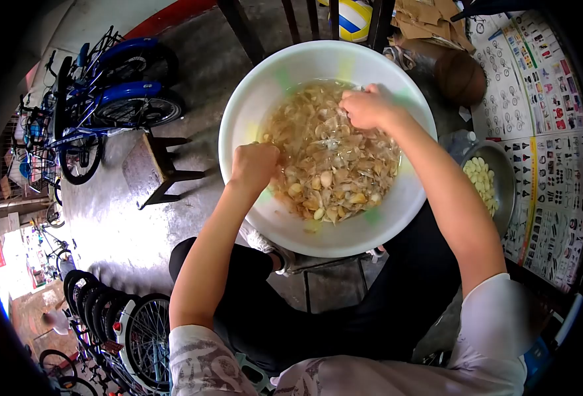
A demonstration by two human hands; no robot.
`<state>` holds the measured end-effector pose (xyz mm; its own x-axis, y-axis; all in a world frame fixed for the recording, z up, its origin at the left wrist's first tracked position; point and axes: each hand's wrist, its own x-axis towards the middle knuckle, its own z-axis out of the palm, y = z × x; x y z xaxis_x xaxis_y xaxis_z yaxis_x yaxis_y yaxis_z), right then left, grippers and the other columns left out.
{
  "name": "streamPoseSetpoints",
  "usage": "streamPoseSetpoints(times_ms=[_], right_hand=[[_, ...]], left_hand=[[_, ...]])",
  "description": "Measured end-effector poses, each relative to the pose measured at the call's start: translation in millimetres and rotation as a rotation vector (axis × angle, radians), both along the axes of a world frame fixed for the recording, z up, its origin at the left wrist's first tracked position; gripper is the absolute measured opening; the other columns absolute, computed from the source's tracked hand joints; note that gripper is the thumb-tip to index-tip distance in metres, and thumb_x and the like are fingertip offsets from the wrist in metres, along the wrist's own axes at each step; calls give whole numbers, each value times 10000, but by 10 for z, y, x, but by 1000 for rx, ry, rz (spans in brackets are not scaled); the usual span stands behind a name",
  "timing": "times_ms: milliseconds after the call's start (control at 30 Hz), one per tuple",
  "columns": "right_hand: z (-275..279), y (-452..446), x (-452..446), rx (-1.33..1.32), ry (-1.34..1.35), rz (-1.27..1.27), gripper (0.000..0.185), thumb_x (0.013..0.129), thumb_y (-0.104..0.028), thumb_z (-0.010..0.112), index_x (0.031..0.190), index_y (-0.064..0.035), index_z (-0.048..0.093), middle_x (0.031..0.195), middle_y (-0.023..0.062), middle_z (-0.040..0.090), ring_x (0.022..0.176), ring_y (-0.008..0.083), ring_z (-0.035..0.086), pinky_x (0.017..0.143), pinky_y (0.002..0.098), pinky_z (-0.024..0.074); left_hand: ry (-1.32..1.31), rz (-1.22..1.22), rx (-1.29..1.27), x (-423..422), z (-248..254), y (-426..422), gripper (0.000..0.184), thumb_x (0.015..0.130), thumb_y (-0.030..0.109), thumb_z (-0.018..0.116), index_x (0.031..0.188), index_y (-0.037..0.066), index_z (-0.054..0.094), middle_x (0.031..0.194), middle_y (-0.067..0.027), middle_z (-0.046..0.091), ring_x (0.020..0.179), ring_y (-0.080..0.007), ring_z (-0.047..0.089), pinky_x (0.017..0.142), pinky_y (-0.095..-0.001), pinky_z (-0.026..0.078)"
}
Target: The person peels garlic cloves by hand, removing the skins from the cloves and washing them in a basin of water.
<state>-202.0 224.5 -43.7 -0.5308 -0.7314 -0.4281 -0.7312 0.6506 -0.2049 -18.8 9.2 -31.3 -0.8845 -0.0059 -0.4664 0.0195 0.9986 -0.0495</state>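
A large white basin (239, 99) in front of me holds cloudy water with many loose garlic skins (331, 148) floating in it. Several garlic cloves (326, 179) show among the skins, mostly toward the near side. At the basin's left, my left hand (255, 165) is closed, its fingers curled down at the water's edge; whatever they hold is hidden. My right hand (369, 109) is over the far right part of the water, with thumb and fingers pinched together. I cannot make out what is between them.
A metal bowl of peeled garlic cloves (481, 185) stands to the right, by printed sheets (536, 132). A wooden stool (156, 168) and blue bicycles (126, 92) are on the left. A ball (352, 21) and cardboard (430, 23) lie beyond the basin.
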Motion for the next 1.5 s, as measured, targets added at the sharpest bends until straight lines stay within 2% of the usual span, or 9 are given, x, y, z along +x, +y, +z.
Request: streamPoseSetpoints(times_ms=[167,300,500,733,1033,1067,1233,1300,1500], right_hand=[[122,201,-164,-378,-97,0,362,826,-21,624,1185,-63,657,1187,122,598,1133,274,575,1008,386,432],[122,125,-222,-305,210,-167,220,850,-45,625,1058,-12,688,1168,172,639,1040,351,642,872,458,522],[253,-52,9,-69,31,-306,203,921,-175,611,880,2,700,973,195,678,876,399,668,810,484,531],[-267,14,97,-282,274,-51,252,824,-23,636,1076,-8,637,920,186,664,863,365,681,766,469,544],[99,-59,121,-313,352,-46,323,796,64,594,1106,-27,591,1120,151,602,1081,315,600,765,460,523],[256,-47,105,-265,226,-39,305,796,71,584,1084,-29,600,1078,151,620,1041,328,610,764,453,522],[263,9,177,-387,92,-215,191,762,107,554,854,-35,643,840,110,671,797,255,674,677,381,519],[180,72,313,-844,-334,-177,211,765,118,501,863,-9,638,733,103,670,689,216,656,658,343,519],[-161,263,721,-870,-517,-177,249,793,119,467,945,32,644,867,125,680,791,209,654,732,325,519]], left_hand=[[67,-18,78,8,70,-51,260,777,87,630,955,231,753,802,-76,704,796,-290,691,723,-414,534],[39,-17,141,30,7,-137,263,799,85,651,992,230,754,827,-91,713,804,-296,693,733,-410,536],[-171,37,298,-5,264,-10,371,796,131,693,1167,133,696,1011,-139,715,958,-317,676,858,-414,524],[-357,104,407,-21,379,57,404,819,88,618,1220,104,658,1097,-149,700,1031,-334,653,929,-417,501],[163,57,199,-3,543,-6,221,873,62,480,963,31,680,1116,-178,607,973,-350,656,866,-464,516],[10,87,193,-81,618,41,342,875,157,630,1205,69,651,1221,-115,573,1113,-315,599,971,-430,480],[35,-35,528,41,296,331,505,879,319,676,1289,46,564,1309,-146,489,1238,-347,481,1041,-452,423],[89,-70,548,110,83,441,568,879,374,680,1317,45,532,1337,-155,456,1273,-360,434,1067,-466,395],[341,11,707,170,-76,607,575,909,335,650,1363,46,449,1385,-152,412,1253,-369,403,1099,-505,328]])
